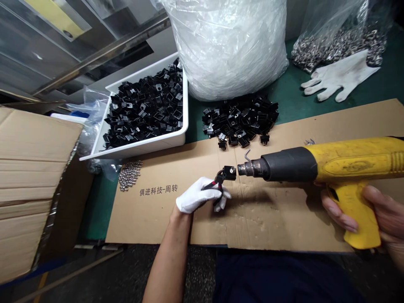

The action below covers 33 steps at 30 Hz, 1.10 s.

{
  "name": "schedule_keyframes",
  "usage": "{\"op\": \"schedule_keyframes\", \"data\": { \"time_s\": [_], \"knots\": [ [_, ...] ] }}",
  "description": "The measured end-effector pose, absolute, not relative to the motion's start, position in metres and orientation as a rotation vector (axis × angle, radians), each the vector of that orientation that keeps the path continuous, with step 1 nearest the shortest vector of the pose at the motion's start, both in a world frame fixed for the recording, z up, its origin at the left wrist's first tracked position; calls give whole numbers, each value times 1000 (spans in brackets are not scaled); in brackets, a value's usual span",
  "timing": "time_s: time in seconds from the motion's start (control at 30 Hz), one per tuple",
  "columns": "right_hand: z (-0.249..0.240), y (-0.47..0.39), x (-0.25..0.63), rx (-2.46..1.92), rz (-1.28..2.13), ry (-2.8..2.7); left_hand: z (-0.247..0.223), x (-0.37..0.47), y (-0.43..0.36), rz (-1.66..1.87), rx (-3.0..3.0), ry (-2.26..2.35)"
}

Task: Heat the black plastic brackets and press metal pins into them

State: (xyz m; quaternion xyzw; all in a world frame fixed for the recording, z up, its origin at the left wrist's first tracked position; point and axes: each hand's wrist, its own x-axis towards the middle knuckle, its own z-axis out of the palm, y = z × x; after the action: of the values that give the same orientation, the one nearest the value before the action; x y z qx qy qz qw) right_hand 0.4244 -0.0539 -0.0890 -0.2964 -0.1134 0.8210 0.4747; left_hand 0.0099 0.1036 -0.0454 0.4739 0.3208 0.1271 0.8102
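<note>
In the head view, the left hand (205, 195), wearing a white glove, is gripping small pliers (217, 183) with red and black handles, and the pliers are holding a black plastic part (229, 173) with a screw (232, 170) in its face. The right hand (362, 210), bare, is wrapping around the yellow handle of a heat gun (347, 162), whose metal nozzle is pointing at the black plastic part from just beside it. Both tools are hovering over cardboard sheets (259, 219) covering much of a green table (290, 105). A bent metal rod (247, 155) is showing just behind the nozzle. On the cardboard to the left, many small metal pieces (129, 174) are lying close together, near the printed characters (158, 190). Beyond them, a white bin (186, 101) is holding a heap of black parts (148, 105). A smaller pile of black parts (241, 118) is sitting to the right of the bin, in front of a bulging clear plastic bag (233, 50). Farther right, a white glove (344, 75) is lying palm-flat beside a bag of metal pieces (341, 44). An open cardboard box (31, 181) is standing at the far left.
</note>
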Motion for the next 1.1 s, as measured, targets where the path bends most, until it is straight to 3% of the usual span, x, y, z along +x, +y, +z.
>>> {"op": "schedule_keyframes", "data": {
  "time_s": [1.1],
  "knots": [
    [-78,-53,427,-912,1982,-239,-45,10,103,242,1041,726]
  ]
}}
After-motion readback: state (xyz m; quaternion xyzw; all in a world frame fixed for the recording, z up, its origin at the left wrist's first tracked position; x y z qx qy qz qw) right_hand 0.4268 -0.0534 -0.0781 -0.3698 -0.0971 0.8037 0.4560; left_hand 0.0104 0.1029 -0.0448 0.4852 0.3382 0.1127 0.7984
